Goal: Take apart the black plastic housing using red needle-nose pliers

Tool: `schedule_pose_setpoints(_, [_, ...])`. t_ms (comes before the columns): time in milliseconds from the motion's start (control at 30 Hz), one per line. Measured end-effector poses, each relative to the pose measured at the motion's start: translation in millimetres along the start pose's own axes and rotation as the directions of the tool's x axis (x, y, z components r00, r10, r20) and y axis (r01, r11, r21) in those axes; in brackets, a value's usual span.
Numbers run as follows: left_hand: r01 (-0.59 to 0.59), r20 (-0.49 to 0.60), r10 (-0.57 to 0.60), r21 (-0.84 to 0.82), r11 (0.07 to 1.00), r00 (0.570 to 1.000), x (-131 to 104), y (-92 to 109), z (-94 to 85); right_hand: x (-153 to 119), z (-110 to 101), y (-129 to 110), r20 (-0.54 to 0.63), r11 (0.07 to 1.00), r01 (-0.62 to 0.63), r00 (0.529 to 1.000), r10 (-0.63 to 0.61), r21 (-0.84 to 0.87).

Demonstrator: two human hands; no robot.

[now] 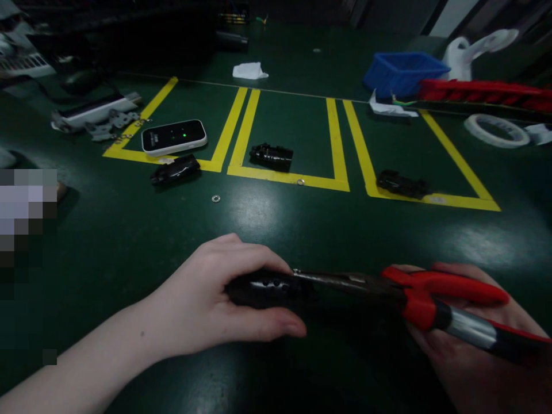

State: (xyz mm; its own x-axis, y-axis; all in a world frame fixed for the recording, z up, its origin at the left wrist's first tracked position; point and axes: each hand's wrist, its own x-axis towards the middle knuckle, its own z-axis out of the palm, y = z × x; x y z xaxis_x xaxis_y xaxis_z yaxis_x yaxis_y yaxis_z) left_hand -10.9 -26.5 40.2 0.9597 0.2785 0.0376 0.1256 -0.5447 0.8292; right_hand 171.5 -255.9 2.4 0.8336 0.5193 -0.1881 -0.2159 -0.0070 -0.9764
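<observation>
My left hand (228, 293) is wrapped round a black plastic housing (267, 287) with small round holes along its side, low over the green table. In my right hand (470, 339) lie needle-nose pliers (414, 293) with red handles, the fingers beneath and behind the grips. The plier tips point left and meet the housing's right end beside my left index finger. A tiny shiny metal piece seems to sit at the tips; its kind is too small to tell. The housing's right end is dark and hard to make out.
Similar black housings (271, 155) lie near the yellow tape frames (288, 179). A metal ring (216, 199) lies in front of them. Left stands a white-edged device (175, 137); at the back right are a blue bin (405, 72), a red rack (487, 94) and a tape roll (495, 131).
</observation>
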Motion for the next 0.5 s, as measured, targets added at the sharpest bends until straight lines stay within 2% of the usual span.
schedule_pose_setpoints(100, [0.034, 0.004, -0.034, -0.044, 0.998, 0.999, 0, 0, -1.0, 0, 7, -4, -0.009, 0.998, -0.056, 0.998, 0.056, 0.022])
schedule_pose_setpoints(267, [0.058, 0.003, -0.058, -0.065, 0.996, 0.998, 2, 1, -0.3, 2, 18, -13, 0.012, 0.997, -0.077, 0.997, 0.077, 0.019])
schedule_pose_setpoints(500, [0.054, 0.031, -0.053, -0.027, 0.998, 0.998, 1, 2, -0.9, 2, 10, -13, -0.049, 0.996, -0.092, 0.995, 0.092, 0.004])
